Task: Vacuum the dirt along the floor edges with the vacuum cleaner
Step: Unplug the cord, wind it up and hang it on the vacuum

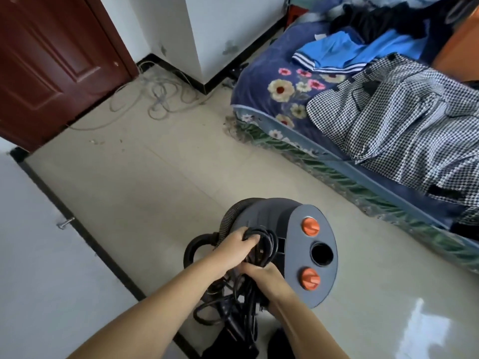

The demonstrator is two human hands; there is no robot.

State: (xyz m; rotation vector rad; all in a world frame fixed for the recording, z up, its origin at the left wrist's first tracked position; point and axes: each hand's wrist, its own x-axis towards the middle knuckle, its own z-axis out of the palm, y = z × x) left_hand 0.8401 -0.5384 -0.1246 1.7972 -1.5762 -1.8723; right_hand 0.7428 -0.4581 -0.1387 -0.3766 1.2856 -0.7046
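A grey canister vacuum cleaner (300,244) with two orange knobs and a round black port stands on the tiled floor at bottom centre. A ribbed black hose (228,216) curves off its left side. A bundle of black power cord (261,244) lies coiled on its top and hangs down in loops. My left hand (234,248) grips the cord bundle from the left. My right hand (261,275) holds the same cord just below it. Dirt and debris (234,128) lie on the floor by the bed corner.
A bed (285,104) with a floral cover and piled clothes fills the right side. A dark red door (51,60) is at the top left. Tangled grey wires (160,97) lie near the door. A black skirting (83,234) runs along the white left wall.
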